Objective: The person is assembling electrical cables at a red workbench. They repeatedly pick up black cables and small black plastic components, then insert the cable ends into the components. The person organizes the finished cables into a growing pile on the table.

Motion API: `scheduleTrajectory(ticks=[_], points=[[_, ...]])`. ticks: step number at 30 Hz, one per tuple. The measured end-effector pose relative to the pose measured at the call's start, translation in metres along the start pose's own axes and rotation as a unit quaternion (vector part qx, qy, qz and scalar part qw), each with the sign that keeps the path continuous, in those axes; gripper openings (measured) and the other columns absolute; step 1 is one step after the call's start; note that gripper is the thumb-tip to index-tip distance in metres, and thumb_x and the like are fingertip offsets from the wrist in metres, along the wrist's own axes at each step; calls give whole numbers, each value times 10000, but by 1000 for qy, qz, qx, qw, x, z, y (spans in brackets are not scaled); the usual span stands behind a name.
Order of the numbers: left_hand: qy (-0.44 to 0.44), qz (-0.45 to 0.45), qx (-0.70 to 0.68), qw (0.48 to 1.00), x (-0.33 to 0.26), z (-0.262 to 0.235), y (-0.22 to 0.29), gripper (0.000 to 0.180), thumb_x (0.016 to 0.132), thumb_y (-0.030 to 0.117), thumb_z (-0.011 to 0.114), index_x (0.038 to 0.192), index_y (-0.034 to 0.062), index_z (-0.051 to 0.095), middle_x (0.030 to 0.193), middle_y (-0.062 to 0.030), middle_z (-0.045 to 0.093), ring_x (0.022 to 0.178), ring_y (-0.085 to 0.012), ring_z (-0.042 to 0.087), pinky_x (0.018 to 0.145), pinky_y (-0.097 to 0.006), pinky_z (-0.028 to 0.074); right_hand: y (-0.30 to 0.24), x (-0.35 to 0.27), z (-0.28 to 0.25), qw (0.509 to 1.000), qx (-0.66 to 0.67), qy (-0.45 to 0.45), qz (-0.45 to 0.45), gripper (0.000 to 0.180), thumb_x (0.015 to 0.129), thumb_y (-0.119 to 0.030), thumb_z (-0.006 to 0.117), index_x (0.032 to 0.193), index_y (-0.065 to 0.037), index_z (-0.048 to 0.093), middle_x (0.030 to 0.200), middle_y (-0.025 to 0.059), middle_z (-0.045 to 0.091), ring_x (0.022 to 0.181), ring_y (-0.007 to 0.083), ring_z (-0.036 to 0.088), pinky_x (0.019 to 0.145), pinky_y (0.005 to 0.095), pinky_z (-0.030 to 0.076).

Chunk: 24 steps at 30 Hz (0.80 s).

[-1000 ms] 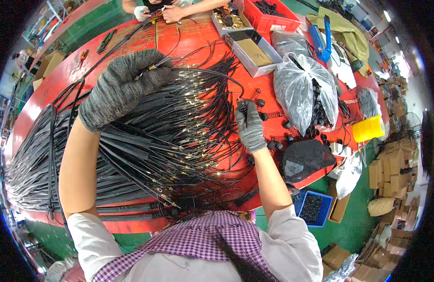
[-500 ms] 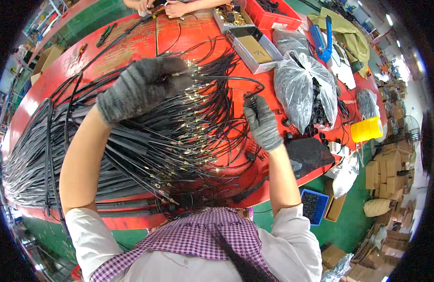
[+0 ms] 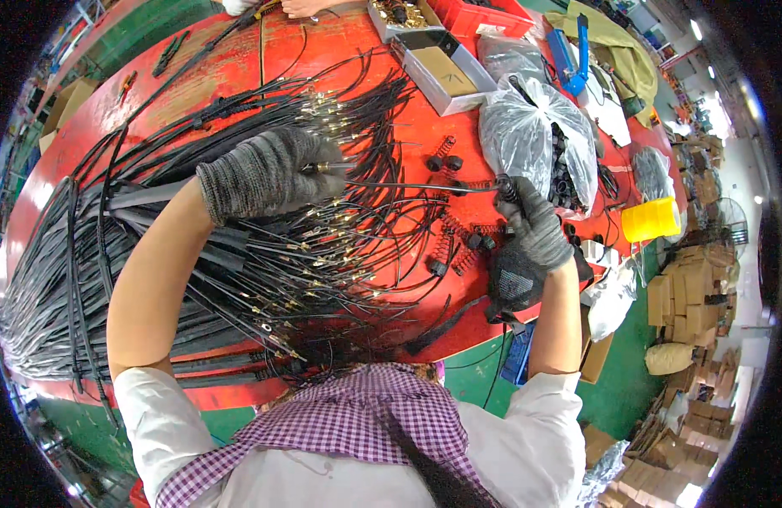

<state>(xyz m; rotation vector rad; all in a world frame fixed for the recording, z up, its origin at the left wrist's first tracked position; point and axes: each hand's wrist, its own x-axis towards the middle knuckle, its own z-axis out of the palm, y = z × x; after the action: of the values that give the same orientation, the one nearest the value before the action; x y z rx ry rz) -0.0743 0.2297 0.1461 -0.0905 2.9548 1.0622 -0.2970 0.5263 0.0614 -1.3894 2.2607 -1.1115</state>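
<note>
My left hand [image 3: 271,173], in a grey knit glove, is closed over the cable bundle, pinching a thin black cable [image 3: 408,184] with a metal tip beside the fingers. The cable runs nearly straight across to my right hand [image 3: 535,224], also gloved and closed. At its fingertips is a small dark ridged part [image 3: 504,188], partly hidden, where the cable ends; its exact kind is unclear. Under my left forearm lies a big bundle of black cables [image 3: 61,279] with many metal terminals [image 3: 344,241]. Several coil springs with black caps [image 3: 446,241] lie left of my right hand.
A clear bag of black caps [image 3: 535,127] sits beyond my right hand, near a grey box [image 3: 446,72] and a red crate [image 3: 484,19]. Yellow tape [image 3: 651,220] stands at the table's right edge. Black mesh cloth [image 3: 514,279] is under my right wrist. Another person's hand [image 3: 311,7] shows at the top.
My right hand has moved right and slightly nearer, drawing the cable out straighter. My left hand has come slightly nearer. More springs are visible on the table, and the view has shifted a little.
</note>
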Motion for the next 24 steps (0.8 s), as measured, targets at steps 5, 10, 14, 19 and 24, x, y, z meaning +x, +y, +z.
scheduleTrajectory(ticks=[5, 10, 14, 19, 24], points=[[-32, -23, 4, 999, 1, 1, -6, 298, 801, 282, 584, 1001, 61, 611, 899, -153, 622, 845, -263, 596, 761, -327, 470, 3, 1, -12, 998, -52, -12, 14, 351, 821, -70, 538, 1159, -8, 468, 1008, 92, 578, 913, 165, 555, 803, 300, 445], [-28, -120, -97, 988, 2, 4, -4, 264, 779, 176, 648, 996, 29, 613, 922, -61, 644, 865, -131, 575, 774, -270, 460, -21, 4, 0, 971, -212, -3, -114, 415, 769, -43, 565, 1175, -49, 477, 988, 130, 583, 913, 247, 572, 801, 322, 450], [-11, -59, -67, 996, 4, 2, -3, 283, 779, 197, 656, 996, 23, 607, 897, -41, 647, 830, -111, 567, 758, -263, 461, -15, 10, 3, 952, -139, -269, -52, 475, 765, -45, 571, 1223, -94, 454, 1036, 160, 556, 936, 286, 560, 797, 346, 459], [-22, -106, -175, 979, 8, 10, -12, 291, 780, 229, 650, 1005, 49, 612, 945, -77, 638, 894, -111, 558, 814, -261, 434, -24, 8, 20, 812, 325, -476, 92, 354, 870, -139, 501, 1174, 33, 442, 1020, 132, 547, 897, 225, 578, 778, 333, 484], [-30, -70, -136, 988, 10, 2, -15, 255, 780, 217, 651, 973, 54, 617, 909, -58, 637, 869, -96, 561, 796, -252, 440, -12, 13, 43, 692, 522, -485, 113, 422, 888, -228, 483, 1190, 52, 395, 1077, 160, 525, 971, 245, 564, 808, 373, 486]])
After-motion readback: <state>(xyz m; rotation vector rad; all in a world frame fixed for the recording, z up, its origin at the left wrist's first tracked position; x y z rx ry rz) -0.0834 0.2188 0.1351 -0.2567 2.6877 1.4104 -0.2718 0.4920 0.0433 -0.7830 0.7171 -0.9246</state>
